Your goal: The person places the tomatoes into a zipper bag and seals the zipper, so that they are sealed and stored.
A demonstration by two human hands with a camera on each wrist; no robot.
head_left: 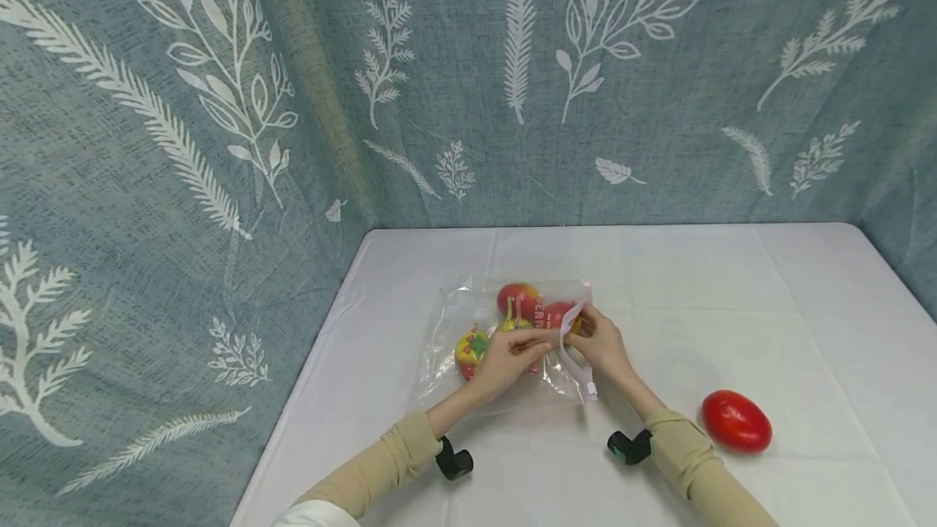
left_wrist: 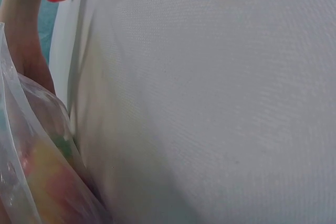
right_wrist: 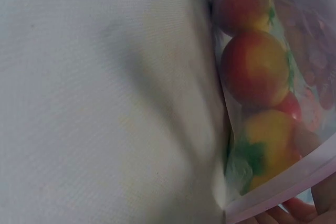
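A clear zip bag (head_left: 448, 317) lies on the table, its open end toward the right. Inside are several red-and-yellow fruits, among them a round one (head_left: 516, 298) at the back and a yellow one with a green top (head_left: 470, 350) at the left. My left hand (head_left: 501, 363) reaches over the bag and pinches the edge of its mouth. My right hand (head_left: 606, 346) grips the same edge from the right. Through the plastic in the right wrist view, a round fruit (right_wrist: 255, 68) shows close by the bag's white strip (right_wrist: 286, 188).
A glossy red tomato (head_left: 736, 421) lies on the white tablecloth (head_left: 820, 332), beside the right forearm. A patterned blue-green curtain (head_left: 468, 88) hangs behind the table and along its left side. Black wrist cameras (head_left: 455, 460) are on both wrists.
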